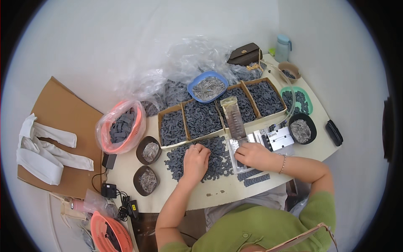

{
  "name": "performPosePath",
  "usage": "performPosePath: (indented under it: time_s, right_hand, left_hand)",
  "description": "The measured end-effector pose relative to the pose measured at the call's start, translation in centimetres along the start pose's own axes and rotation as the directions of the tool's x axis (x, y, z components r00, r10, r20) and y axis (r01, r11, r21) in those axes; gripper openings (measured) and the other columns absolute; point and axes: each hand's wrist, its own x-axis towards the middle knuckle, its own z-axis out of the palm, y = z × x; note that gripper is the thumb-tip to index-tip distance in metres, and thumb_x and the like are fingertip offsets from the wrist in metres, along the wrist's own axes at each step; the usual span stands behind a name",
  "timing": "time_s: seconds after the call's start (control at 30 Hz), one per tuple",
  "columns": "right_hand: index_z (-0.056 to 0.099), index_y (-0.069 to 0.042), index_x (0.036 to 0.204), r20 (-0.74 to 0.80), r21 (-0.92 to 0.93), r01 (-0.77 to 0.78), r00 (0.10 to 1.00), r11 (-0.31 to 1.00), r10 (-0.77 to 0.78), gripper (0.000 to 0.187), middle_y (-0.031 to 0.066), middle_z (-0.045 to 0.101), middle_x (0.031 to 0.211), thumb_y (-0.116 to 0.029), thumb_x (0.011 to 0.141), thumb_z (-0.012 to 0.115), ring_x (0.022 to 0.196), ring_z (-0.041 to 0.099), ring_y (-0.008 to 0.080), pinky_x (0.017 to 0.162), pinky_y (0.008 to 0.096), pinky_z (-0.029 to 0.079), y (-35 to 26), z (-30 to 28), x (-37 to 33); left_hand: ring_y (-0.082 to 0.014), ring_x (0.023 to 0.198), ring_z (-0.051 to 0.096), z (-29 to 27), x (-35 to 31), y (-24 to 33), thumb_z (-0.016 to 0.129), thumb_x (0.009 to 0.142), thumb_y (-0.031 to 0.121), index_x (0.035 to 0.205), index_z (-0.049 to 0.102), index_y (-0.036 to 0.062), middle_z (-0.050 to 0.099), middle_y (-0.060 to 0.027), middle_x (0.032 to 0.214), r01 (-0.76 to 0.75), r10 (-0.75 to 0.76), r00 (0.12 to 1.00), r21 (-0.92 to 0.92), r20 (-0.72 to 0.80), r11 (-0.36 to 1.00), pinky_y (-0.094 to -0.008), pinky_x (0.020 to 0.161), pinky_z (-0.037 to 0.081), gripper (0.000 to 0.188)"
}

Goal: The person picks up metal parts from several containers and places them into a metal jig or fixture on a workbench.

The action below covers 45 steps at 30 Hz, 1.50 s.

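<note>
Pile of small dark plastic pieces [218,157], left hand [195,161] resting on it

The person wears a green top whose short sleeves end above the elbows, leaving both forearms bare as they rise from the lower edge of the frame; a buttoned placket shows at the collar near the bottom centre. The left hand [195,158] carries a thin ring on one finger, just left of the frame's centre. The right hand [253,155] has a slim beaded bracelet [283,164] round its wrist, right of centre, pale and loosely fitted.
</note>
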Motion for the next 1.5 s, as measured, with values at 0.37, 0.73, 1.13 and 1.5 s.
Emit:
performPosePath:
  time_s: [0.37, 0.73, 1.13, 1.5]
  right_hand:
    - [0.061, -0.003, 0.084, 0.133, 0.049, -0.073, 0.989, 0.996, 0.066, 0.013, 0.0110, 0.062, 0.081, -0.011, 0.073, 0.060, 0.074, 0.063, 0.0262, 0.065, 0.0380, 0.051, -0.2, -1.2, 2.5]
    - [0.065, -0.006, 0.089, 0.037, 0.332, -0.230, 0.972, 0.915, 0.231, 0.013, 0.0102, 0.064, 0.086, -0.011, 0.078, 0.061, 0.084, 0.065, 0.0304, 0.069, 0.0439, 0.052, 3.0, 1.9, 6.3]
    - [0.061, -0.005, 0.086, -0.126, -0.062, -0.028, 0.992, 0.998, 0.020, 0.015, 0.0049, 0.058, 0.080, -0.013, 0.073, 0.059, 0.075, 0.059, 0.0219, 0.065, 0.0339, 0.049, 0.3, 0.9, -0.3]
    - [0.066, -0.004, 0.091, -0.218, 0.207, -0.368, 0.886, 0.907, 0.409, 0.015, 0.0121, 0.065, 0.093, -0.004, 0.077, 0.064, 0.084, 0.065, 0.0280, 0.073, 0.0373, 0.053, 4.8, -4.7, -2.0]
  left_hand:
    - [-0.0100, 0.076, 0.059, -0.2, -1.2, 0.2, 0.058, 0.090, 0.000, 0.101, 0.058, -0.0003, 0.062, -0.0037, 0.084, 0.398, -0.369, 0.914, -0.535, 0.166, 0.745, -0.0240, 0.068, 0.048, 0.011]
    - [-0.0188, 0.066, 0.058, 0.9, -0.9, 2.1, 0.071, 0.079, 0.002, 0.092, 0.067, 0.0013, 0.059, -0.0073, 0.077, 0.151, -0.130, 0.988, -0.315, 0.087, 0.937, -0.0288, 0.062, 0.048, 0.014]
    - [-0.0293, 0.071, 0.060, 4.7, 2.5, 3.5, 0.070, 0.078, 0.003, 0.084, 0.066, 0.0015, 0.059, -0.0104, 0.078, -0.075, 0.067, 0.997, -0.206, -0.048, 0.976, -0.0364, 0.064, 0.050, 0.007]
    - [-0.0268, 0.073, 0.058, 6.4, 1.8, 3.8, 0.070, 0.078, 0.006, 0.090, 0.068, 0.0040, 0.055, -0.0082, 0.078, -0.173, 0.174, 0.985, -0.079, 0.005, 0.982, -0.0364, 0.062, 0.049, 0.013]
